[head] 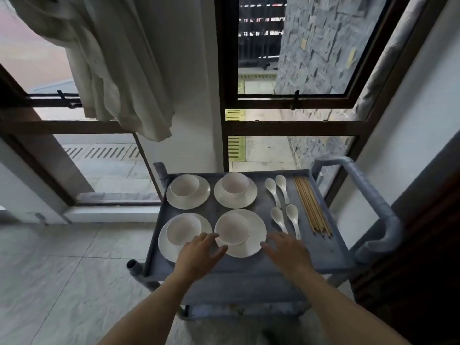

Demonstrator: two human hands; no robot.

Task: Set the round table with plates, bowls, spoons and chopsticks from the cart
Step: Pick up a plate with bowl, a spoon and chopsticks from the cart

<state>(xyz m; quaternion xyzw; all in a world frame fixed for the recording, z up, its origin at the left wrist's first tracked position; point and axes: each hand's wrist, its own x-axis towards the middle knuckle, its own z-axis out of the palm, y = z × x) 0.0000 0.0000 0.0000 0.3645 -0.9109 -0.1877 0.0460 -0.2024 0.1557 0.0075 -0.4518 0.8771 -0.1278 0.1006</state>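
A grey cart (321, 255) holds several white plates, each with a white bowl on it. The near right plate (256, 235) carries a bowl (232, 229). My left hand (201, 255) is spread open at that plate's left edge, partly over the near left plate (165, 245). At the same plate's right edge my right hand (286, 250) is open too, fingers apart. Several white spoons (281, 207) lie to the right of the plates. A bundle of wooden chopsticks (312, 206) lies along the cart's right side.
The cart's handle (378, 210) curves up on the right. Beyond the cart are dark-framed windows (293, 125) and a white curtain (119, 66). Pale floor tiles (62, 270) stretch to the left. A dark wall or door (423, 245) stands close on the right.
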